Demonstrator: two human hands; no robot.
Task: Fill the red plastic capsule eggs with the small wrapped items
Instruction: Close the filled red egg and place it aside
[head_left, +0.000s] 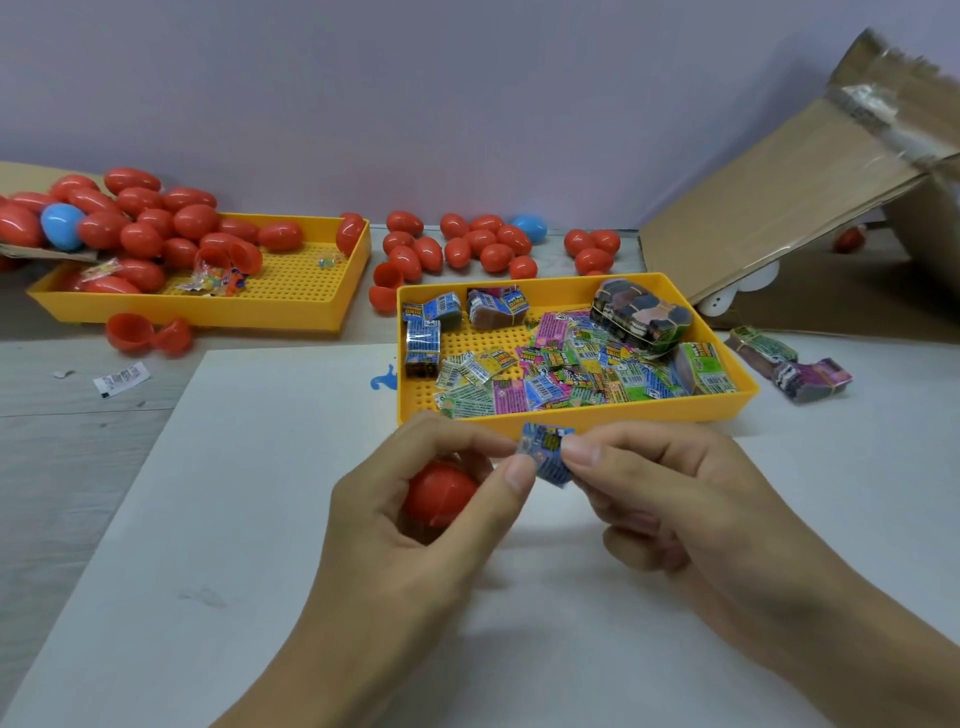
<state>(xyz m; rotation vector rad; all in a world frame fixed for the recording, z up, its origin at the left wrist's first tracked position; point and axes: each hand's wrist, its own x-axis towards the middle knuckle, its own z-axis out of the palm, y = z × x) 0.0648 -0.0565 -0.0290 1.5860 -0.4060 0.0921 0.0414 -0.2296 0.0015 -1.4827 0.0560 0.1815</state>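
Note:
My left hand cradles a red capsule egg in its curled fingers, low over the white sheet. Its thumb and forefinger also pinch the left edge of a small blue wrapped packet. My right hand pinches the packet's right edge, so both hands hold it just above the egg. Right behind them a yellow tray holds several loose colourful packets and bundled stacks.
A second yellow tray at the back left carries a heap of red eggs and one blue egg. More red eggs lie behind the near tray, and an open egg lies left. A cardboard box leans at the right.

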